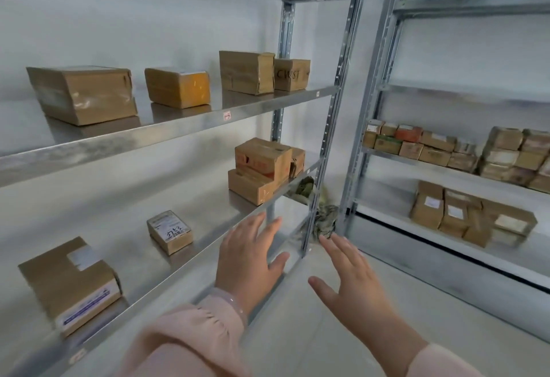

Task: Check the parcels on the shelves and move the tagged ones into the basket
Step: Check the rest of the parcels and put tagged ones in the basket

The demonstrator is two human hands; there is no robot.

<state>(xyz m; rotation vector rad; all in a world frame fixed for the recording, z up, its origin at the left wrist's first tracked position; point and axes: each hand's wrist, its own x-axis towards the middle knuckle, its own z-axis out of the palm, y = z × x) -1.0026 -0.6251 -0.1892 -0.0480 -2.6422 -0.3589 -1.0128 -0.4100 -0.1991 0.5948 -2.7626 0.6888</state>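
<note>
Left rack (148,138), middle shelf, far left: a flat parcel (68,284) is lying with a white patch on top and a printed label on its front edge. The upper shelf is carrying a big taped parcel (83,95), a yellow parcel (178,87), a tall parcel (245,72) and a marked box (291,75) touching it. On the middle shelf a small labelled parcel (169,231) is sitting alone, with handwriting on its label. A box stack (262,168) is sitting near the post. Can't tell which labels count as tags. Basket isn't showing.

Left hand (250,254) is hovering at the middle shelf's front edge, fingers spread, gripping nothing. Can't tell if it's touching the shelf. Something crumpled (326,221) is lying low by the post, too blurred to name. Right hand (354,284) is hovering past the post over the floor, also spread and empty.

Right rack (369,108) is holding packed rows of small boxes (416,147), with a cluster of labelled boxes (464,215) on the shelf below.

Handling, my guess: all stiff cardboard, small ones probably light, so pinching across the short sides one-handed is looking fine. Taped faces are looking glossy, likely slippery. I'd be taking the big ones two-handed by opposite edges.
</note>
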